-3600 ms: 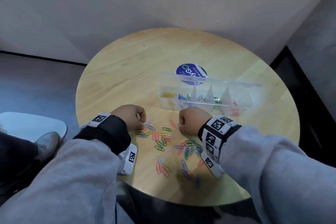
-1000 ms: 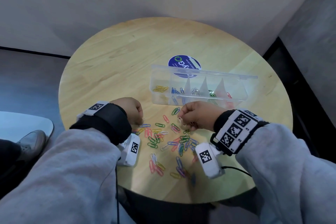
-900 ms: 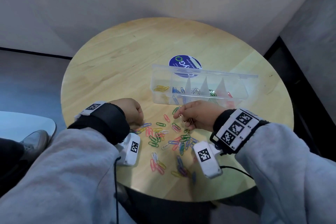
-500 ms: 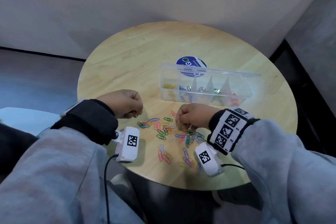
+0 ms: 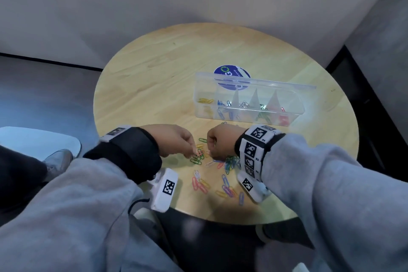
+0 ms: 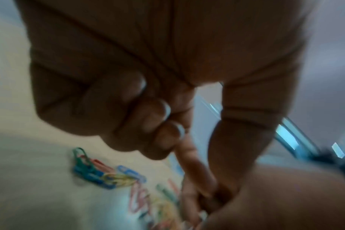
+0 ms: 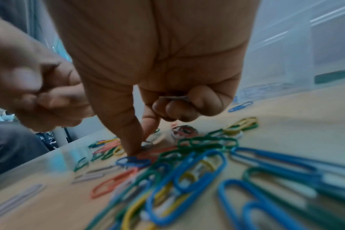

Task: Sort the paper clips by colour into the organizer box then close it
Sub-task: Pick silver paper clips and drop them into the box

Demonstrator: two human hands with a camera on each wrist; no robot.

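Observation:
Loose coloured paper clips (image 5: 220, 174) lie scattered on the near part of the round wooden table (image 5: 154, 86). Behind them stands the clear organizer box (image 5: 295, 104), lid up, with yellow, blue, silver, green and red clips in separate compartments. My left hand (image 5: 194, 152) reaches into the pile, thumb and forefinger pinching at a clip (image 6: 207, 193), other fingers curled; the wrist view is blurred. Right beside it, my right hand (image 5: 208, 152) grips silver clips (image 7: 173, 98) in its curled fingers. Its thumb and forefinger press down on a clip (image 7: 146, 144) on the table.
A round blue sticker (image 5: 229, 73) shows on the table behind the box. White wrist cameras (image 5: 165, 190) (image 5: 251, 185) hang near the table's front edge. A shoe (image 5: 57, 161) and the floor are at the left, and walls stand close behind and to the right.
My left hand, raised off the table half a second ago, has come down into the pile beside the right hand. The right hand stays over the clips. The box has not moved.

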